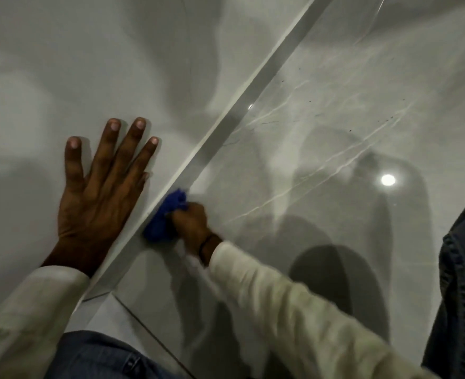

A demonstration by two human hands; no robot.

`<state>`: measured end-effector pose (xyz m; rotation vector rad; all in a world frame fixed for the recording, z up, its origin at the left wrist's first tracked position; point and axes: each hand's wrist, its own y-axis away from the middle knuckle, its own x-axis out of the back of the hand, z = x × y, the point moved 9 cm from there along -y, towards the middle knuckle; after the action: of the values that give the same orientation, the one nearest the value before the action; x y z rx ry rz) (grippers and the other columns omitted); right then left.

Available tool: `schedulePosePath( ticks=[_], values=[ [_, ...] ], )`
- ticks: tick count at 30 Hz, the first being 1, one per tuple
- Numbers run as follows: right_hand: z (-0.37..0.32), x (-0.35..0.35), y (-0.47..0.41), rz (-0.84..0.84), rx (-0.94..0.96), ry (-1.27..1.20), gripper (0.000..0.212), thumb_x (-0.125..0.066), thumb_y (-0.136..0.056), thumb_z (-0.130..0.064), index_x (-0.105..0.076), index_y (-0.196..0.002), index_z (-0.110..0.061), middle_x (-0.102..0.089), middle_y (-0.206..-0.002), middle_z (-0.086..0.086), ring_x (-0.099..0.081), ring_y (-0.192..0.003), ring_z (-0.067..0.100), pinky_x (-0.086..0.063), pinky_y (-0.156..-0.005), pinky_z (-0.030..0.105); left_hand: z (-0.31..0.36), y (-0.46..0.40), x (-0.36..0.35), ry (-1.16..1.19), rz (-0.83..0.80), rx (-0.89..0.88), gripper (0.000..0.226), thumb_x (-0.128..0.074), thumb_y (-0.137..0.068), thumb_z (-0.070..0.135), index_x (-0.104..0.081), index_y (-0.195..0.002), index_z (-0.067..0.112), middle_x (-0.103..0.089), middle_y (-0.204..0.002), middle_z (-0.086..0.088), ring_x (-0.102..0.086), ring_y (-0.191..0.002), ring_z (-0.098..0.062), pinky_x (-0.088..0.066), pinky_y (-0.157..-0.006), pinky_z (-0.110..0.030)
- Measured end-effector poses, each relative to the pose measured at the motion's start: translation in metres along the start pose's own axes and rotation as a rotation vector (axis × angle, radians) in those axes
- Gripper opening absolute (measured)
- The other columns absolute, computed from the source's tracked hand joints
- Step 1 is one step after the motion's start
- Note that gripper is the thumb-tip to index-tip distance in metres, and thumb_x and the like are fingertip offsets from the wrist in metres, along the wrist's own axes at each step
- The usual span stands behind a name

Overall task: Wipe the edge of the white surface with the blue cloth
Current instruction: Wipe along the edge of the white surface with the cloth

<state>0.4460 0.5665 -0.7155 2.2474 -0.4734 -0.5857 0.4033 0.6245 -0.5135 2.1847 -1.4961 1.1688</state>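
A white surface [61, 64] fills the left half of the head view; its edge [226, 116] runs diagonally from the upper right down to the lower left. My left hand [100, 184] lies flat on the surface, fingers spread, just left of the edge. A bunched blue cloth [165, 214] is pressed against the edge below the surface. My right hand [191, 222] is shut on the cloth from the right side, its fingers hidden behind the cloth. Both arms wear cream sleeves.
A glossy grey tiled floor [335, 119] with pale veins and dark specks lies right of the edge, showing a bright lamp reflection [388, 180] and dark shadows. My knees in blue jeans [461, 283] show at the bottom and right.
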Motion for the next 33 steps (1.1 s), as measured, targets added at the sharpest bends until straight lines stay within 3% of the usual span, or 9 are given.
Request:
schedulePosePath(
  ticks=[7,12,17,20,22,23,27,30,33],
  values=[
    [-0.093,0.094,-0.039,0.305,0.163,0.030,0.030,-0.062,-0.084,-0.001,-0.067,-0.113,0.007,-0.071,-0.115,0.029,-0.069,-0.107,0.043,-0.059,-0.095,0.050,0.000,0.000,-0.002,-0.070,0.025,0.020,0.065,-0.028,-0.119,0.038,-0.006,-0.178,0.022,-0.001,-0.185,-0.006,0.024,-0.167,-0.028,0.033,-0.128,-0.054],
    [-0.011,0.029,-0.003,0.101,0.139,0.103,0.024,-0.058,-0.087,0.003,-0.065,-0.109,0.012,-0.071,-0.112,0.034,-0.068,-0.108,0.047,-0.055,-0.099,0.058,0.001,-0.003,-0.008,-0.128,0.002,0.011,0.065,-0.022,-0.118,0.042,-0.005,-0.178,0.023,-0.001,-0.185,-0.005,0.010,-0.170,-0.032,0.028,-0.130,-0.057],
    [0.018,-0.002,0.016,-0.098,-0.015,0.013,0.032,-0.061,-0.088,0.001,-0.067,-0.120,0.002,-0.072,-0.120,0.024,-0.068,-0.114,0.042,-0.056,-0.102,0.054,0.005,-0.003,-0.004,-0.224,0.046,-0.006,0.066,-0.029,-0.116,0.043,-0.014,-0.177,0.022,-0.009,-0.185,-0.008,-0.018,-0.168,-0.031,0.013,-0.135,-0.061],
    [-0.018,0.025,0.034,-0.103,-0.034,-0.029,0.022,-0.066,-0.086,0.003,-0.072,-0.106,-0.005,-0.076,-0.101,0.014,-0.075,-0.088,0.030,-0.066,-0.073,0.037,0.003,-0.004,0.007,-0.127,-0.022,-0.003,0.066,-0.029,-0.113,0.028,-0.016,-0.177,0.017,-0.008,-0.184,-0.010,-0.017,-0.169,-0.033,0.016,-0.135,-0.060],
    [-0.054,0.051,0.063,-0.052,-0.032,-0.013,0.021,-0.069,-0.085,0.003,-0.071,-0.088,-0.017,-0.075,-0.085,0.005,-0.073,-0.070,0.017,-0.062,-0.053,0.025,0.000,-0.005,0.014,-0.026,-0.147,-0.018,0.070,-0.034,-0.108,0.021,-0.020,-0.176,0.014,-0.008,-0.184,-0.013,-0.012,-0.170,-0.036,0.023,-0.132,-0.059],
    [-0.076,0.061,0.084,-0.025,-0.022,0.016,0.022,-0.069,-0.086,0.002,-0.068,-0.086,-0.020,-0.074,-0.083,0.002,-0.072,-0.070,0.016,-0.060,-0.052,0.024,-0.004,-0.007,0.022,0.063,-0.227,-0.021,0.072,-0.042,-0.105,0.020,-0.027,-0.174,0.014,-0.010,-0.184,-0.013,-0.010,-0.170,-0.036,0.024,-0.132,-0.057],
    [-0.164,0.079,0.180,0.029,0.010,0.134,0.024,-0.065,-0.089,0.003,-0.064,-0.108,-0.013,-0.071,-0.098,0.012,-0.070,-0.087,0.029,-0.061,-0.074,0.038,-0.009,-0.013,0.074,0.732,-0.605,0.075,0.074,-0.055,-0.103,0.022,-0.031,-0.173,0.024,-0.010,-0.184,-0.007,-0.003,-0.171,-0.035,0.006,-0.138,-0.056],
    [-0.227,0.061,0.266,0.008,-0.020,0.178,0.029,-0.060,-0.091,0.005,-0.063,-0.118,-0.004,-0.072,-0.108,0.025,-0.070,-0.090,0.034,-0.061,-0.074,0.040,-0.038,-0.025,0.156,1.330,-0.799,0.393,0.080,-0.063,-0.104,0.030,-0.025,-0.174,0.027,-0.034,-0.178,-0.002,-0.035,-0.164,-0.029,-0.029,-0.134,-0.046],
    [-0.284,0.030,0.356,-0.070,-0.036,0.229,0.040,-0.054,-0.092,0.006,-0.058,-0.132,0.004,-0.065,-0.125,0.035,-0.065,-0.101,0.039,-0.057,-0.087,0.048,-0.086,-0.040,0.252,1.562,-0.794,0.498,0.089,-0.072,-0.098,0.025,-0.026,-0.174,0.026,-0.057,-0.164,-0.006,-0.054,-0.151,-0.027,-0.035,-0.118,-0.026]
  ],
)
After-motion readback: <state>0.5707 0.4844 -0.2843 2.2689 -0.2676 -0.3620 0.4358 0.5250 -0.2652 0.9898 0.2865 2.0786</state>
